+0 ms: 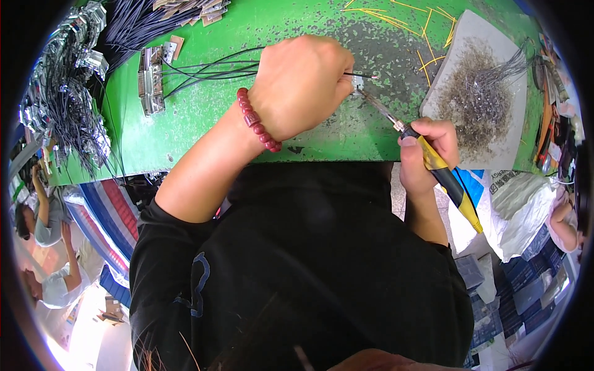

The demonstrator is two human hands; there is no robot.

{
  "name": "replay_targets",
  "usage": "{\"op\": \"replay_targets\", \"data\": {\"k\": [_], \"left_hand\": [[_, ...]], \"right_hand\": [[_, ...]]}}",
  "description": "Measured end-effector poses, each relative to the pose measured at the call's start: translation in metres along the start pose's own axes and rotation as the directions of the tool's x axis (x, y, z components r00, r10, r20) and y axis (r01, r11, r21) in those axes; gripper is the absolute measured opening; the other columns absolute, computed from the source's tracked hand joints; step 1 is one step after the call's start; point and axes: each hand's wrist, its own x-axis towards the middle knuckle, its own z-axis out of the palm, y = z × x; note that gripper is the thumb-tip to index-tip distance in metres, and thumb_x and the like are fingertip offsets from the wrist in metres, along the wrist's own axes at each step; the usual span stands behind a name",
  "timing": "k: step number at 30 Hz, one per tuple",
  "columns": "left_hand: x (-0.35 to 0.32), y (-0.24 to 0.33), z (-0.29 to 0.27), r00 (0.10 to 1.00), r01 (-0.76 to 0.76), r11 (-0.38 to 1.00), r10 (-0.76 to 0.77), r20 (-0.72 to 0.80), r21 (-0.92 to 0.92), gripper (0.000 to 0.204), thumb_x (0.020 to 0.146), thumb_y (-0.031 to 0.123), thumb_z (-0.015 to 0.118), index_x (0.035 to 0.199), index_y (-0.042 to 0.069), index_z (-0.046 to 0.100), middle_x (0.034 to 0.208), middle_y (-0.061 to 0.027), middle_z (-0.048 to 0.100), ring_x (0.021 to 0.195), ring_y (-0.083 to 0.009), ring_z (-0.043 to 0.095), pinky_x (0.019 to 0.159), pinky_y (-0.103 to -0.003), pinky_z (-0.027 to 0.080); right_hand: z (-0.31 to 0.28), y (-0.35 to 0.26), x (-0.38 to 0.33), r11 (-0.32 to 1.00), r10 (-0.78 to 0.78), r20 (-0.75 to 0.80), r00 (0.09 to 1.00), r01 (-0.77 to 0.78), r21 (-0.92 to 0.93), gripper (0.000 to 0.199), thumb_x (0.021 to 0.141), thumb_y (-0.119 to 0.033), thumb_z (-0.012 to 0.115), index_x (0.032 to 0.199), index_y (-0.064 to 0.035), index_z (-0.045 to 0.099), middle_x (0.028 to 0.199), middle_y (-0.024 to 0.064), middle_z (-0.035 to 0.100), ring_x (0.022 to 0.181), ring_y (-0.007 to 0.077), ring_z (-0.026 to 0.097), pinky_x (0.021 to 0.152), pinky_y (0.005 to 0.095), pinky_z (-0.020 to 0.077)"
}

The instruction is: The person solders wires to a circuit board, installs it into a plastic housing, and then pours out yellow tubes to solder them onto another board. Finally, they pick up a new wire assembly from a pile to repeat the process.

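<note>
1. The left hand [301, 83] rests on the green tabletop [204, 117]. Its fingers are closed and pinch a thin dark wire [362, 75] whose end sticks out to the right.
2. The right hand [427, 151] is wrapped in a fist around a soldering iron [436, 164] with a yellow and black handle.
3. The iron's long axis runs from lower right to upper left. Its metal tip [365, 96] lies just below the wire end, very near the left fingers.
4. The wire end is nearer to the left hand. The right hand is well apart and reaches it only through the iron.
5. More dark cables [204, 71] run left to metal connectors [150, 80].
</note>
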Motion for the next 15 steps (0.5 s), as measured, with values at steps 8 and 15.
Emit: {"op": "replay_targets", "data": {"k": [8,15], "left_hand": [[-0.0011,-0.0016,0.0002,1.0,0.002,1.0,-0.002,0.006,-0.025,0.01,0.074,0.013,0.066,0.077,0.003,0.066,0.076,-0.0106,0.064,0.071,-0.0323,0.063,0.061,-0.04,0.05],[-0.0014,-0.0021,0.0001,1.0,-0.004,1.0,0.004,0.003,-0.018,0.01,0.074,0.013,0.066,0.077,0.003,0.066,0.076,-0.0107,0.064,0.072,-0.0326,0.063,0.062,-0.041,0.05]], "right_hand": [[0.0005,0.0021,-0.0003,1.0,0.011,-0.006,1.0,-0.012,-0.025,0.022,0.079,-0.008,0.071,0.093,-0.0015,0.056,0.074,-0.0001,0.055,0.061,0.0035,0.045,0.055,0.0199,0.0357],[0.0001,0.0025,0.0007,0.999,0.014,0.009,1.0,-0.014,-0.046,0.022,0.079,-0.008,0.071,0.094,-0.001,0.058,0.075,0.0003,0.055,0.061,0.004,0.045,0.055,0.0202,0.0362]]}}
